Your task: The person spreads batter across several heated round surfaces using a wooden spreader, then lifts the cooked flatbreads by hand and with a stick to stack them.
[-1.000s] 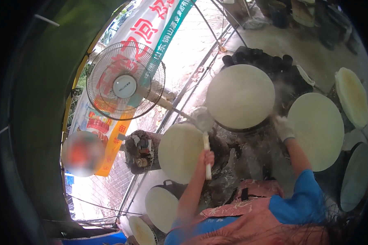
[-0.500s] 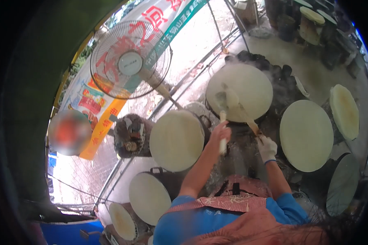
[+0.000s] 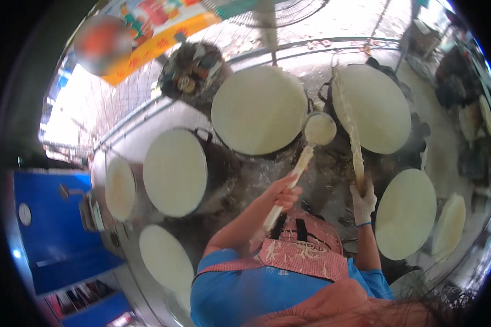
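Note:
My left hand [image 3: 287, 194] is closed around the pale, batter-smeared handle of a ladle [image 3: 320, 129]. The ladle's round bowl holds pale batter and hangs between two round griddles. In a white glove, my right hand [image 3: 364, 204] grips a long wooden scraper [image 3: 353, 136] crusted with batter. The scraper points away from me, its upper part over the left edge of the right-hand griddle [image 3: 382, 111]. A smooth pale layer covers that griddle and the far middle griddle [image 3: 259, 111].
More round griddles with pale layers stand around me: one at left [image 3: 174, 173], one at right [image 3: 406, 214]. Browned flatbreads lie at far left [image 3: 120, 189] and far right [image 3: 450, 226]. Beyond the middle griddle are a cluttered bin [image 3: 193, 71] and a fan [image 3: 278, 11].
The view has swung left. The ladle and scraper were together over one griddle; now they are apart, and the ladle is between two griddles, with batter in its bowl.

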Demonstrator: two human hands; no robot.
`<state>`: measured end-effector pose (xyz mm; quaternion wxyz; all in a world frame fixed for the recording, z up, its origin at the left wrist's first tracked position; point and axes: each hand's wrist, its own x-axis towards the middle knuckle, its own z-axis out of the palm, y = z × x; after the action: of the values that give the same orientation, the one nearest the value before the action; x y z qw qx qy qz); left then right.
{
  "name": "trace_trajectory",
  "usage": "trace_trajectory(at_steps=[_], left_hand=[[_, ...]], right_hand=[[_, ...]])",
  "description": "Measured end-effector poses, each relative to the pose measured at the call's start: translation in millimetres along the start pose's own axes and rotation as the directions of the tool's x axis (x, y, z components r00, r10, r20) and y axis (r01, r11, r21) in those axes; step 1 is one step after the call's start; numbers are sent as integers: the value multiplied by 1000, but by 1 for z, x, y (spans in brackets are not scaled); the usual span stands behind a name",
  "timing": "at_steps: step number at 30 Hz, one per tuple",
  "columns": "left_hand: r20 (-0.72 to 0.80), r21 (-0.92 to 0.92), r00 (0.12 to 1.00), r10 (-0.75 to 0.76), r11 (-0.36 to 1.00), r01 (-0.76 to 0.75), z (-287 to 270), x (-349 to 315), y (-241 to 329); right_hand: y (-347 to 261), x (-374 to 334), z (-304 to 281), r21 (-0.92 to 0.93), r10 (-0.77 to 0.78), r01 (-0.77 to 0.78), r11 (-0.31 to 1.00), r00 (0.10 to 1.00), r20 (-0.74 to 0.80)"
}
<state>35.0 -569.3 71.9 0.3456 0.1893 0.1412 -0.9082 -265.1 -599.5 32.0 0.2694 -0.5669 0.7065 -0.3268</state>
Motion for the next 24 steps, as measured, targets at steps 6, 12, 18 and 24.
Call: trace_trajectory(at_steps=[6,12,18,24], left_hand=[[-417,-43,872,258,952,-302,-70,-108,-134],[-361,-455,779,513,632,-627,-100,-152,-264],[-181,-682,849,497,559,-472,-141,-156,-320],[-376,-783,820,432,326,-530,-127,-150,-297]], right_hand=[[56,88,-5,-180,-465,696,695,626,626],[85,141,83,-123,-130,922,367,182,975],[155,163,206,-446,189,869,213,412,892],[221,195,239,-523,257,782,340,458,851]])
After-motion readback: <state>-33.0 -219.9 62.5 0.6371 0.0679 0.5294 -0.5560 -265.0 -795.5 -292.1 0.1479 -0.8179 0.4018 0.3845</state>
